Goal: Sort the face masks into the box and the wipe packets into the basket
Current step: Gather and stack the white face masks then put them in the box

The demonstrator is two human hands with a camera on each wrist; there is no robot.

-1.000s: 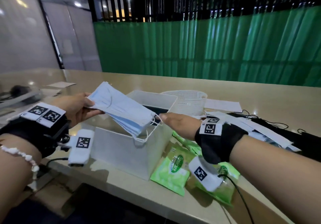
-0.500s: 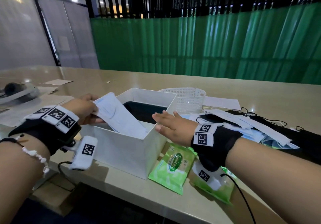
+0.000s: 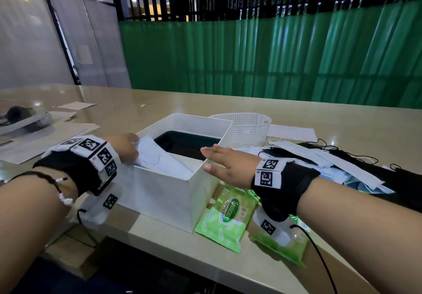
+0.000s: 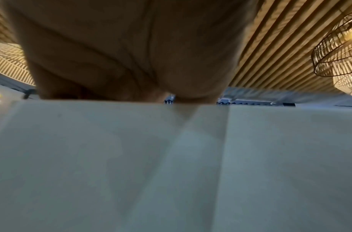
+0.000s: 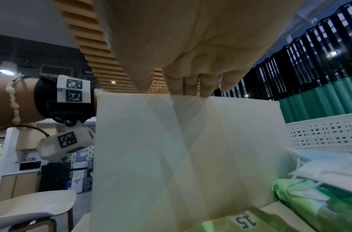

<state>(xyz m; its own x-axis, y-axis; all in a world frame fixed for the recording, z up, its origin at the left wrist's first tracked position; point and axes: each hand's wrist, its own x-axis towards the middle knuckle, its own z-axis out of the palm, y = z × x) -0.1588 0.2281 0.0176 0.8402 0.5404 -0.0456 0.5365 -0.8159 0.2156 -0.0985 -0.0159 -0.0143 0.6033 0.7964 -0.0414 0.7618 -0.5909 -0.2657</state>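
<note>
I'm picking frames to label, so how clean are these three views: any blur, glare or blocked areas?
Head: mostly sharp, left hand slightly blurred, glare spots on the table. Left wrist: soft and dim, the box wall fills the lower frame. Right wrist: hand and box sharp, wipe packets blurred.

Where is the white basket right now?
In the head view, the basket sits on the table just behind the box's far right corner, left of the loose masks.

The green wipe packet [image 3: 226,217] by the table's near edge, against the box's right side, reads "Sanicare" in an oval label. Its top corner carries the number "15", also legible in the right wrist view [image 5: 245,221].
</note>
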